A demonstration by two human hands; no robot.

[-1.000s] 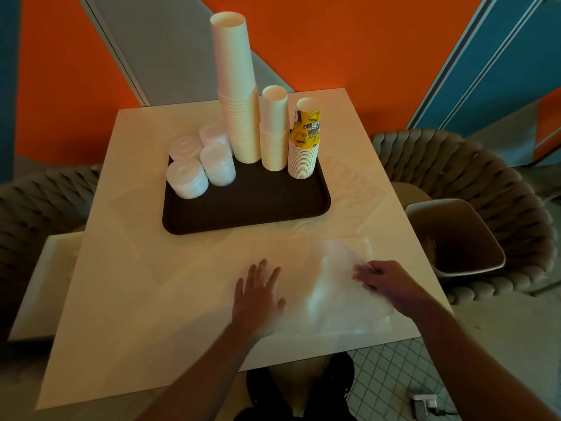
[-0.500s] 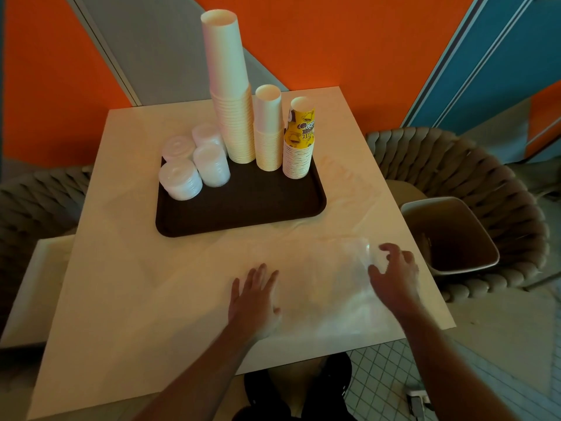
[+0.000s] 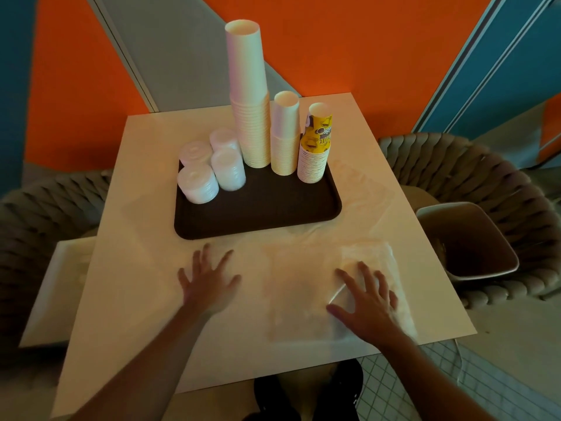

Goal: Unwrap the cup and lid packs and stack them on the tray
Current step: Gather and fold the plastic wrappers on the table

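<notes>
While both hands lay flat with fingers spread, left hand (image 3: 209, 284) pressed the table (image 3: 133, 268); right hand (image 3: 368, 302) pressed clear plastic wrap (image 3: 376, 256). Tray (image 3: 258, 214), at 12 o'clock, held three cup stacks (image 3: 252, 117) and lid stacks (image 3: 212, 165).

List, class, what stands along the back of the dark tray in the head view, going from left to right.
Four short stacks of white plastic lids → tallest stack of plain cream paper cups → shorter stack of plain cream paper cups → stack of yellow printed paper cups, all standing on the dark brown rectangular tray.
</notes>
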